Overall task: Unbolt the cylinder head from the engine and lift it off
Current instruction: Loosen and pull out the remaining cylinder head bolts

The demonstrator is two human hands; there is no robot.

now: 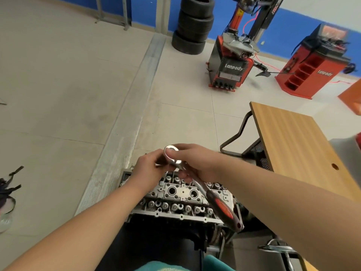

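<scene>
The grey cylinder head (181,198) sits on the engine (175,227) low in the middle, its valve springs and plug wells exposed. Above it I hold a ratchet wrench (205,190) with a red and black handle that slopes down to the right. My right hand (195,159) grips the wrench just below its round chrome head. My left hand (150,169) pinches something at the underside of that head; what it pinches is hidden by the fingers.
A wooden desk (298,145) with a black metal frame stands to the right of the engine. Farther back are a stack of tyres (192,26), a red tyre changer (232,63) and a red wheel balancer (314,61). Black straps (9,188) lie on the floor at left.
</scene>
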